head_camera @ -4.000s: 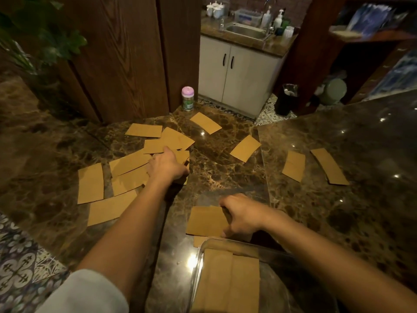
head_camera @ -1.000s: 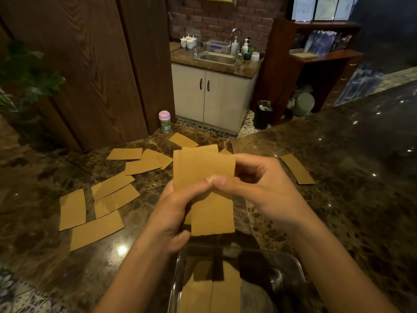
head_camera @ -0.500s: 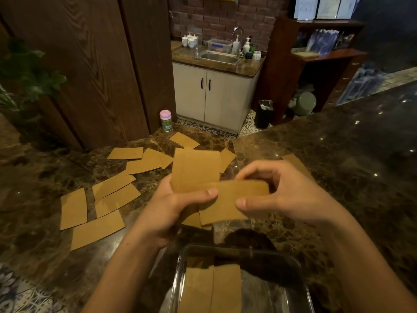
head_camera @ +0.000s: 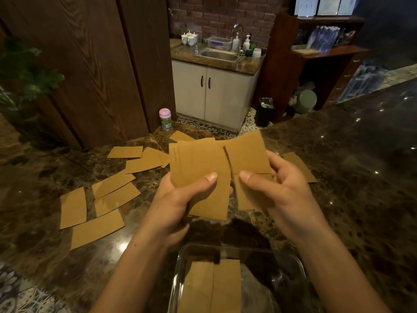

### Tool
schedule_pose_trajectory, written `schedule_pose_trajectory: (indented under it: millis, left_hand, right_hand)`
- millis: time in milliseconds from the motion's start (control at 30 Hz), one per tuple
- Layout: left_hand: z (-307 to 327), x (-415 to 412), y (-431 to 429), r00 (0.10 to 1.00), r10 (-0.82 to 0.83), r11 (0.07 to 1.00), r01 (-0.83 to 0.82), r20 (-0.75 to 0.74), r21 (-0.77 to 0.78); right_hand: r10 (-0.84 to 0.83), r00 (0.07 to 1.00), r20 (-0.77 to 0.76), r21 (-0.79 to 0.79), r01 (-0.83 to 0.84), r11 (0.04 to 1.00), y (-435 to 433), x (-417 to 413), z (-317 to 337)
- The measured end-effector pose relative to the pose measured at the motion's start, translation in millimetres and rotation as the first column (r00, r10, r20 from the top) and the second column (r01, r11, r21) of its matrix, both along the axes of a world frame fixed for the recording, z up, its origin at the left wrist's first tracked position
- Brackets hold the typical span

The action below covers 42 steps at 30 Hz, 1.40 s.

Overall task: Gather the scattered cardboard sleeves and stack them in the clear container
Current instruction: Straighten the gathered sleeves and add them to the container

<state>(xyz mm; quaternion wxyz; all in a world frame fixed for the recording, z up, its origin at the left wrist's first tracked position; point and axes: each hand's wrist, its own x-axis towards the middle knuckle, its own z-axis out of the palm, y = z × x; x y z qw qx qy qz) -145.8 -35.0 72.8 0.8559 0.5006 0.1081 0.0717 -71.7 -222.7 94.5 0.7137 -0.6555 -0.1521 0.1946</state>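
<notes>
My left hand (head_camera: 180,199) grips a small stack of brown cardboard sleeves (head_camera: 198,168) upright above the counter, thumb across the front. My right hand (head_camera: 277,188) pinches another sleeve (head_camera: 248,154) just to the right of that stack, edge against edge. Below both hands stands the clear container (head_camera: 180,263) at the near edge, with sleeves (head_camera: 212,288) lying flat inside it. Several loose sleeves (head_camera: 108,199) lie scattered on the counter to the left, and one sleeve (head_camera: 300,166) shows behind my right hand.
The dark marble counter (head_camera: 361,199) runs around a corner, with its far edge behind the sleeves. A pink-lidded jar (head_camera: 165,119) stands at the back by a wooden panel. A sink cabinet (head_camera: 214,93), a shelf unit and a black bin lie beyond the counter.
The sleeve in my right hand has turned from lying across the stack to standing upright beside it. Four seconds ago both hands were down on the counter picking up sleeves.
</notes>
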Motion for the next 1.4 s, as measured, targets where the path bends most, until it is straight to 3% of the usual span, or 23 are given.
schedule_pose_trajectory:
  millis: [200, 367, 567, 767, 1067, 1167, 1233, 1300, 1400]
  left_hand:
    - [1, 5, -3, 1.0, 0.025, 0.999, -0.025, 0.014, 0.043]
    - [-2, 3, -4, 0.999, 0.035, 0.999, -0.035, -0.007, 0.021]
    - [-6, 1, -11, 0.999, -0.034, 0.998, 0.035, -0.034, 0.051]
    - [-5, -5, -15, 0.992, -0.005, 1.0, 0.003, -0.129, -0.017]
    - [-4, -8, -16, 0.991, -0.009, 0.998, 0.001, -0.135, -0.059]
    - [-4, -9, -17, 0.992, -0.06, 0.996, 0.051, -0.113, -0.078]
    - [-5, -10, -16, 0.992, -0.075, 0.991, 0.063, -0.104, -0.119]
    - [-6, -10, -14, 0.989, -0.063, 0.99, 0.044, -0.135, -0.135]
    - [-6, -10, -9, 0.989, -0.04, 0.989, 0.019, -0.143, -0.148]
  right_hand:
    - [0.028, 0.999, 0.025, -0.008, -0.028, 1.0, 8, -7, -7]
    - [0.055, 0.997, -0.054, 0.116, -0.048, 0.992, 9, -9, -4]
    - [0.025, 0.998, -0.055, 0.018, -0.024, 1.0, 14, 0, -4]
    - [-0.093, 0.993, 0.075, -0.05, 0.097, 0.994, 16, 20, 9]
    - [-0.043, 0.992, 0.117, -0.073, 0.051, 0.996, 19, 29, 18]
    - [-0.068, 0.974, 0.215, 0.017, 0.066, 0.998, 20, 27, 20]
    - [-0.101, 0.915, 0.39, 0.072, 0.079, 0.994, 17, 25, 22]
    - [-0.067, 0.836, 0.545, 0.09, 0.021, 0.996, 13, 21, 23]
    - [0.043, 0.778, 0.627, 0.089, -0.126, 0.988, 6, 19, 20]
